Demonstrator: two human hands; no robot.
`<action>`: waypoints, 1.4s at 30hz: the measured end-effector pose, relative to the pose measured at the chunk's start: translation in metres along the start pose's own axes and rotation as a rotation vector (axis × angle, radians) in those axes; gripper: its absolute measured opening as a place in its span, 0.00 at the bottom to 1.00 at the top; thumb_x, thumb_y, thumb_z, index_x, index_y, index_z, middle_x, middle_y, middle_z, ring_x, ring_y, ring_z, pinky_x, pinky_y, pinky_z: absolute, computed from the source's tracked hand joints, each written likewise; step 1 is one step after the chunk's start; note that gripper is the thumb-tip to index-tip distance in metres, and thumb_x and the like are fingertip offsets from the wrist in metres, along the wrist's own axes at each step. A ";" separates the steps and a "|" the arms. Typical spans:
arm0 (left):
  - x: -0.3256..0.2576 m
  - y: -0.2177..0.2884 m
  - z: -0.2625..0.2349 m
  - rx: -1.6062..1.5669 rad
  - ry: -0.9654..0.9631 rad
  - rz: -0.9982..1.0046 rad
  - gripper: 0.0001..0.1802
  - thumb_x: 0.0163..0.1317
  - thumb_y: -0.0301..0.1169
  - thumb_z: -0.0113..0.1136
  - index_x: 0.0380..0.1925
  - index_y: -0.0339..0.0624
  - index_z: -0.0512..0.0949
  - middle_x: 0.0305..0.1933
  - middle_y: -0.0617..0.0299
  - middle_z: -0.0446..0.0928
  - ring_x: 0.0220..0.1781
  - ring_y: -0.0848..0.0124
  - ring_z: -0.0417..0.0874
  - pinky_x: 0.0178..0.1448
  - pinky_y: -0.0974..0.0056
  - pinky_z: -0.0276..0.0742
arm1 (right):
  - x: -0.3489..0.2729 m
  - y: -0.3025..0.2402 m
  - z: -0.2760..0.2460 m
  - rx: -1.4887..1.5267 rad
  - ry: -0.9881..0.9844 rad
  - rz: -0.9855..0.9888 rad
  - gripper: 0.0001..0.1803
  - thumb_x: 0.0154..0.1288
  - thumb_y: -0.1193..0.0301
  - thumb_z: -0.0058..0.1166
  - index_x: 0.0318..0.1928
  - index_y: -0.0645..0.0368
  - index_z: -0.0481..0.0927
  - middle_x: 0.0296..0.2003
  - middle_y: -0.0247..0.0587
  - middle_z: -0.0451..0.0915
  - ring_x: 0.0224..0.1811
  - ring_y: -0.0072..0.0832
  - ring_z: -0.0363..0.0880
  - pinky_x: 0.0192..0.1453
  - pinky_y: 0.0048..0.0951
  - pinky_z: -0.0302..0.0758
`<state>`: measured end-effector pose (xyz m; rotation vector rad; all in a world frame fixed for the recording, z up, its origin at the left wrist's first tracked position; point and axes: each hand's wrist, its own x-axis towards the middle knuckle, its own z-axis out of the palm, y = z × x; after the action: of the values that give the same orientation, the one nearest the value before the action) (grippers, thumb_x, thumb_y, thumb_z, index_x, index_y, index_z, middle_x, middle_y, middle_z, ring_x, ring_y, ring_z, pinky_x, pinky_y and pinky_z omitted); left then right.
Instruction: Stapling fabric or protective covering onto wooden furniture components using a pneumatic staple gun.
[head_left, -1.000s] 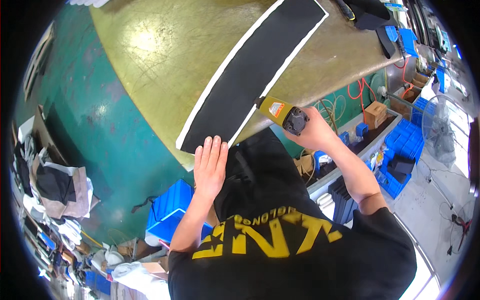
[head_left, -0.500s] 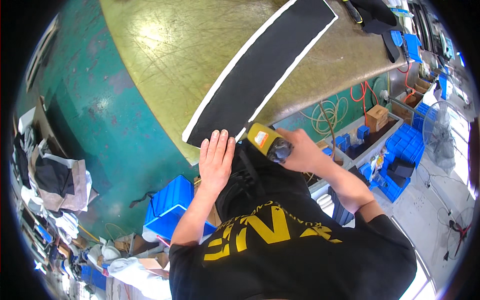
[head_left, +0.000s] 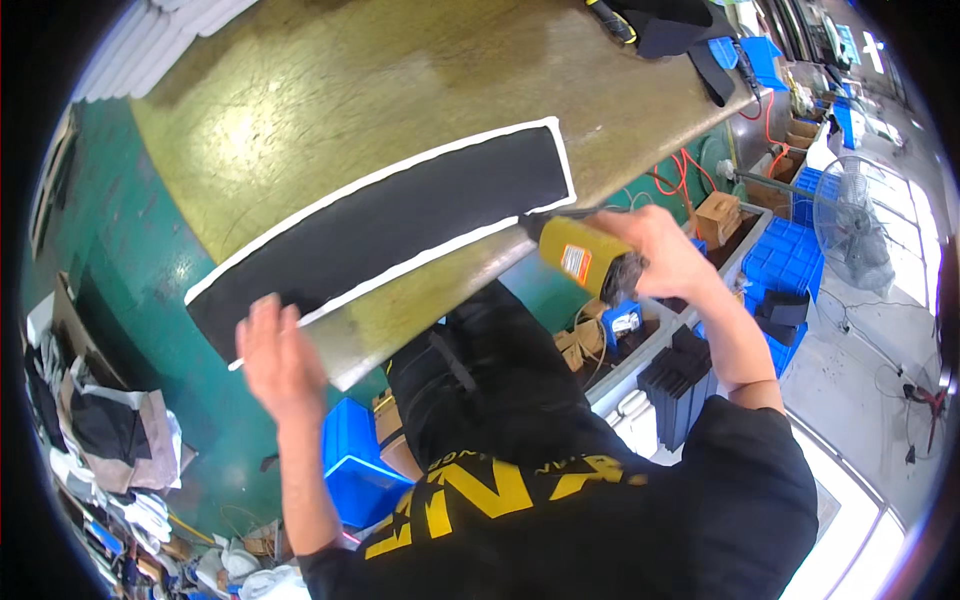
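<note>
A long, slightly curved black panel [head_left: 390, 225] with a white border lies across the worktable [head_left: 400, 90], its left end jutting past the table edge. My left hand [head_left: 282, 362] rests its outstretched fingers on that left end; the fingers are a little blurred. In my right hand [head_left: 675, 258], the fingers are wrapped round a yellow hand-held power tool [head_left: 578, 256] with a narrow dark tip. That tip meets the near white edge of the panel, close to its right end. The tool's exact kind is not clear, and my grip partly hides its rear.
At the table's far right lie black material [head_left: 670, 25] and a yellow-and-black hand tool [head_left: 612, 22]. White rolls or stacked pieces [head_left: 150, 40] sit far left. Blue crates [head_left: 782, 255], a standing fan [head_left: 855, 225] and orange hoses [head_left: 682, 175] are at right. A blue bin [head_left: 355, 465] stands below the table.
The panel has swung from a steep diagonal to lying more crosswise. The tool has travelled along its near edge to near the right end. My left hand has moved left with the panel's end.
</note>
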<state>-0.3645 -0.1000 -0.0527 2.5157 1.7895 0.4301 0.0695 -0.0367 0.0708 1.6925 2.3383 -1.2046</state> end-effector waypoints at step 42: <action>0.157 0.223 0.106 -0.376 -0.257 0.016 0.47 0.53 0.55 0.70 0.69 0.42 0.69 0.77 0.48 0.62 0.81 0.51 0.56 0.81 0.38 0.42 | 0.065 0.100 -0.060 -0.211 -0.337 0.059 0.26 0.39 0.74 0.61 0.47 0.57 0.85 0.31 0.58 0.84 0.38 0.57 0.83 0.44 0.51 0.80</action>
<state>-0.0864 -0.0154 -0.0820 2.2121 1.4424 0.3810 0.1485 0.0627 0.0281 1.3613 2.1124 -1.0891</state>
